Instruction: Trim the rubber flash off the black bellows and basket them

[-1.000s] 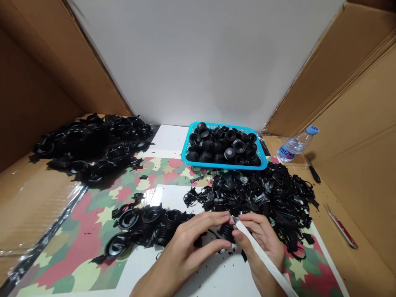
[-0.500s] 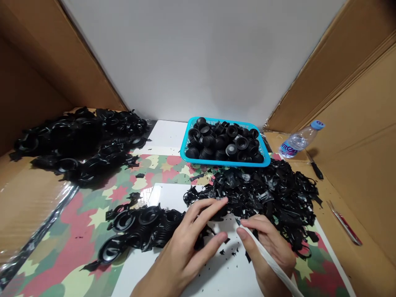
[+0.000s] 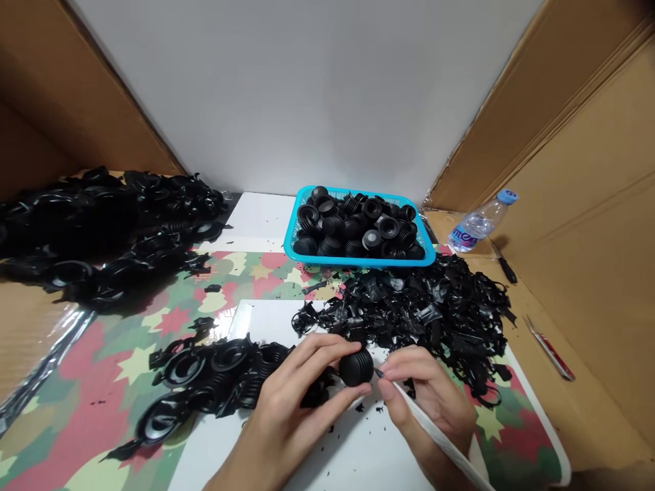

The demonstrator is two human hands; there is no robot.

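Note:
Between the thumb and fingers of my left hand (image 3: pixel 299 392) is a black ribbed rubber bellows (image 3: pixel 355 369), its rounded end facing me. My right hand (image 3: pixel 432 402) is closed round a slim tool with a white, wrapped-looking handle (image 3: pixel 444 440). The tool's small dark tip points at the right side of the bellows; whether it touches, I cannot tell. Left of my left hand lie several bellows with ragged black edges (image 3: pixel 220 368). Beyond my hands spreads a heap of black rubber scraps (image 3: pixel 414 310).
A blue basket (image 3: pixel 358 261) full of trimmed-looking bellows stands at the back. A larger pile of ragged bellows (image 3: pixel 102 232) covers the far left. At the right are a water bottle (image 3: pixel 478 224), a black-handled tool (image 3: pixel 506 269) and a red craft knife (image 3: pixel 551 349). Cardboard walls (image 3: pixel 578 204) rise at the sides.
A bellows is now in my left hand, where the fingers were apart and held nothing. The right hand keeps the white-handled tool near it. The view has shifted slightly right.

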